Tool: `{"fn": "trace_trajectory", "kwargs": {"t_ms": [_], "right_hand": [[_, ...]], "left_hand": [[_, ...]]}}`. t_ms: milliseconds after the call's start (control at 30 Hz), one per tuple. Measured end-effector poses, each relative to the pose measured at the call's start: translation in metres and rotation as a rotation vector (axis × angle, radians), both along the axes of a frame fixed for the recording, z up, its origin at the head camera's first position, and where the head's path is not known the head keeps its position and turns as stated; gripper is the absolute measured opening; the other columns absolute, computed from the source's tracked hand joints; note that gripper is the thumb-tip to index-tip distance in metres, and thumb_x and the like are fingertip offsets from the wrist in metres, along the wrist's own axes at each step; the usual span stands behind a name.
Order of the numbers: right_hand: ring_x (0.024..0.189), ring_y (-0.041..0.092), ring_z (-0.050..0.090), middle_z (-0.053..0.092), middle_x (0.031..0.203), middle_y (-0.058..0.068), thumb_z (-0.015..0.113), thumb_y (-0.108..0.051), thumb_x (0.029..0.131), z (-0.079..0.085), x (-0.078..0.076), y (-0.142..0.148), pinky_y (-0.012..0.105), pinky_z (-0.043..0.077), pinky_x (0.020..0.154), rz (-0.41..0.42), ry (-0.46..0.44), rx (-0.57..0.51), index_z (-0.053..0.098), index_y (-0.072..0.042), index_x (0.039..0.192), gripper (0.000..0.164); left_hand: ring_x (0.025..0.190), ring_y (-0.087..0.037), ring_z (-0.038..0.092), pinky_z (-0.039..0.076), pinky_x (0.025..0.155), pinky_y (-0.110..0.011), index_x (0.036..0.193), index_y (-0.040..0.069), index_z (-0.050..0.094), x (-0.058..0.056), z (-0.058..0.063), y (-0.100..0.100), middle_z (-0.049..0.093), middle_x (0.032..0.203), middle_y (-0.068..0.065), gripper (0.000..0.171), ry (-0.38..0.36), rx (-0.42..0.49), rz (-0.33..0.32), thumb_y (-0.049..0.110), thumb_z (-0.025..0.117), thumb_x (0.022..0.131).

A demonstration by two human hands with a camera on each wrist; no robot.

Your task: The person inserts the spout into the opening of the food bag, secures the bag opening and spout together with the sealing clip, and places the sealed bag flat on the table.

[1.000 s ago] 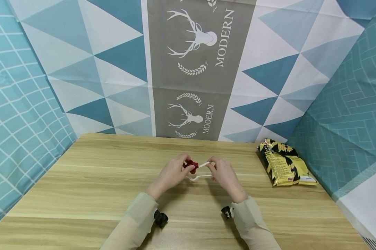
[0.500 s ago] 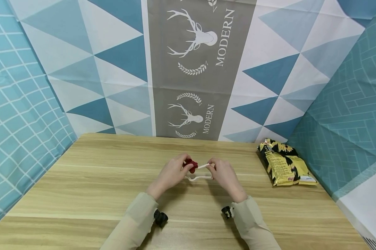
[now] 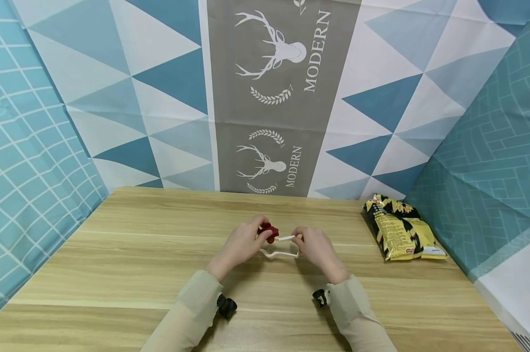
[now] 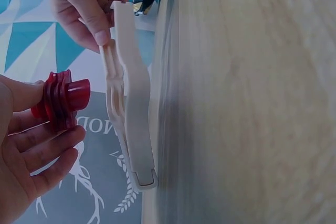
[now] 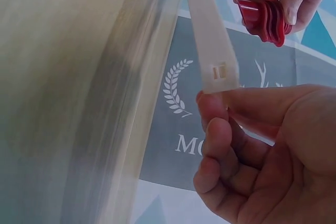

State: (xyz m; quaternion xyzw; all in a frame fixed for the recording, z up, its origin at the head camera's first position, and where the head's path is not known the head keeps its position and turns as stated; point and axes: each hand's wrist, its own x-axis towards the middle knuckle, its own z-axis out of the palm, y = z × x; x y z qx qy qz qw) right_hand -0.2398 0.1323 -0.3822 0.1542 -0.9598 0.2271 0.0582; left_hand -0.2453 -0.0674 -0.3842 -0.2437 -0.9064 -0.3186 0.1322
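Note:
My left hand (image 3: 246,240) pinches a red plastic pour spout (image 4: 63,100) between thumb and fingers. The spout has a ridged, wavy flange and a short tube facing the white clip. My right hand (image 3: 314,247) pinches one end of a long white plastic bag clip (image 4: 137,119) with thumb and forefinger. Its two arms stand apart, with a curved bulge partway along them. In the right wrist view the near end of the clip (image 5: 202,30) shows a small slotted opening above the fingertips. A gap separates spout and clip in the left wrist view.
A yellow and black snack bag (image 3: 401,232) lies at the right rear of the wooden table (image 3: 128,274). Patterned cloth (image 3: 265,98) hangs directly behind the table, and blue tiled sheets (image 3: 32,146) stand at both sides.
My right hand has dipped slightly, and the arms of the white clip have shifted downward with it. The red spout has turned in my left fingers, so its opening faces up less.

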Motion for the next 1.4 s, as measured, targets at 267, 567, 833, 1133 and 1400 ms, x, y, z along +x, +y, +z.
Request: {"fn": "trace_trajectory", "kwargs": {"t_ms": [267, 567, 833, 1133, 1400], "right_hand": [[0.045, 0.008, 0.042, 0.055, 0.061, -0.004, 0.059, -0.016, 0.088, -0.003, -0.001, 0.0, 0.023, 0.034, 0.043, -0.01, -0.026, 0.029, 0.067, -0.008, 0.094, 0.013], [0.056, 0.01, 0.047, 0.066, 0.079, 0.002, 0.06, -0.014, 0.087, -0.005, -0.003, 0.0, 0.025, 0.038, 0.051, 0.001, -0.046, 0.08, 0.068, -0.01, 0.094, 0.011], [0.064, 0.012, 0.053, 0.068, 0.088, 0.005, 0.06, -0.013, 0.086, -0.005, -0.002, 0.001, 0.029, 0.042, 0.057, 0.01, -0.047, 0.108, 0.069, -0.011, 0.093, 0.011], [0.072, 0.015, 0.056, 0.068, 0.089, 0.004, 0.061, -0.011, 0.085, -0.008, -0.003, 0.002, 0.032, 0.045, 0.063, 0.013, -0.068, 0.108, 0.07, -0.011, 0.094, 0.013], [0.065, 0.012, 0.051, 0.067, 0.087, 0.004, 0.06, -0.011, 0.086, -0.01, -0.004, 0.003, 0.03, 0.043, 0.061, 0.026, -0.095, 0.116, 0.07, -0.009, 0.096, 0.014]], "left_hand": [[0.078, -0.007, 0.059, 0.047, 0.067, -0.024, 0.099, 0.015, 0.057, 0.0, 0.0, 0.0, 0.061, 0.091, 0.005, 0.015, -0.006, 0.012, -0.015, 0.027, 0.056, 0.09], [0.078, -0.008, 0.059, 0.047, 0.066, -0.024, 0.098, 0.014, 0.057, -0.001, -0.001, 0.0, 0.061, 0.091, 0.004, 0.014, 0.016, -0.002, -0.021, 0.026, 0.057, 0.09], [0.075, -0.009, 0.057, 0.046, 0.065, -0.025, 0.098, 0.014, 0.057, -0.001, -0.001, 0.0, 0.061, 0.091, 0.003, 0.015, 0.022, -0.018, -0.01, 0.025, 0.058, 0.089], [0.076, -0.009, 0.057, 0.047, 0.066, -0.025, 0.097, 0.014, 0.057, 0.0, 0.0, 0.0, 0.06, 0.089, 0.005, 0.013, 0.021, -0.012, -0.011, 0.024, 0.058, 0.089], [0.075, -0.006, 0.057, 0.047, 0.066, -0.023, 0.096, 0.014, 0.058, -0.001, -0.002, -0.001, 0.06, 0.087, 0.006, 0.012, 0.015, 0.012, -0.015, 0.024, 0.058, 0.089]]}}
